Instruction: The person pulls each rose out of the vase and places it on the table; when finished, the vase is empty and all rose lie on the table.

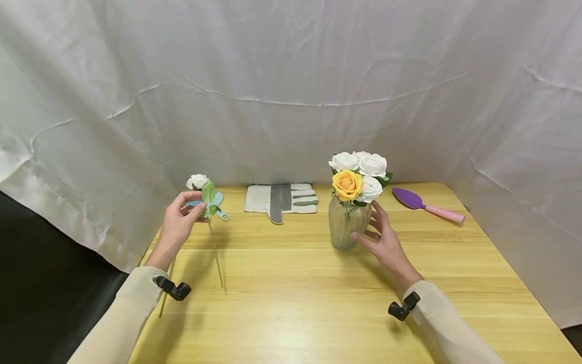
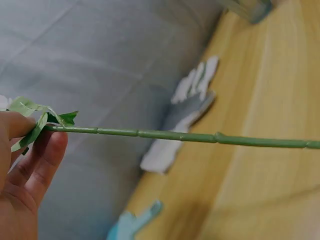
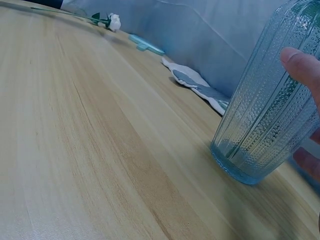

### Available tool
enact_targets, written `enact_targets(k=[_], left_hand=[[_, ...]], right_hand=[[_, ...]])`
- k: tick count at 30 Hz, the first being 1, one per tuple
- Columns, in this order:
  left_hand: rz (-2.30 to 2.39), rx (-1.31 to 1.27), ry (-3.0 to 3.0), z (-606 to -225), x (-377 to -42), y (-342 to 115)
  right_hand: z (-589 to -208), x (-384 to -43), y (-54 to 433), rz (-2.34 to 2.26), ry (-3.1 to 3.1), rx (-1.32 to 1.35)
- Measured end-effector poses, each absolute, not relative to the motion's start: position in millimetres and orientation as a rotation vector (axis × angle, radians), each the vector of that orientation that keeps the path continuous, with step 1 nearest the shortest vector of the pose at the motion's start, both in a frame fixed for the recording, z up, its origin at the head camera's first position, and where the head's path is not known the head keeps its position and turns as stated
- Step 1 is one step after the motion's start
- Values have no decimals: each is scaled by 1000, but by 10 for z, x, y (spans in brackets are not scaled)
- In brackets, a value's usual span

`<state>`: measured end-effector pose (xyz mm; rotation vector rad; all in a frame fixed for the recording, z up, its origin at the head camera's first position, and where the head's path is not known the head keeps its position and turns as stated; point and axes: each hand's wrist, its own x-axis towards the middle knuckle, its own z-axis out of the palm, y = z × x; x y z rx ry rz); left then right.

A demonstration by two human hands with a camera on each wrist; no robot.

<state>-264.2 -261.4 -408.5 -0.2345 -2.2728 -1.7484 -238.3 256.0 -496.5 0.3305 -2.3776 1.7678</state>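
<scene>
In the head view my left hand (image 1: pixel 179 217) pinches a white rose (image 1: pixel 197 181) just under its bloom, by the leaves (image 1: pixel 208 192). Its thin green stem (image 2: pixel 200 137) hangs down over the table and runs across the left wrist view. On the right stands a ribbed glass vase (image 1: pixel 342 222) holding several white roses (image 1: pixel 373 165) and one yellow rose (image 1: pixel 347 185). My right hand (image 1: pixel 385 245) holds the vase from its right side, thumb in front and fingers behind. Another white rose (image 3: pixel 114 22) lies on the table, partly hidden by my left arm in the head view.
A white and grey work glove (image 1: pixel 281 199) lies at the back middle. Behind my left hand is a light blue tool (image 1: pixel 223 216) with a holed handle. A purple trowel (image 1: pixel 409 198) with a pink handle lies back right. Pale curtains (image 1: pixel 291 91) enclose the wooden table (image 1: pixel 291 303).
</scene>
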Motion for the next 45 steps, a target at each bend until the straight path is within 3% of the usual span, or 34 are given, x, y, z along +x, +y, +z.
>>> enact_targets(k=[13, 24, 45], left_hand=[[-1573, -31, -2708, -4676, -2546, -2806], [-1554, 87, -2800, -4920, -2541, -2828], [-1323, 64, -2849, -4955, -2544, -2863]], right_hand=[[-4988, -2401, 2574, 1764, -2373, 340], [-4987, -2403, 2576, 1769, -2370, 350], [-4982, -2394, 2574, 1765, -2376, 337]])
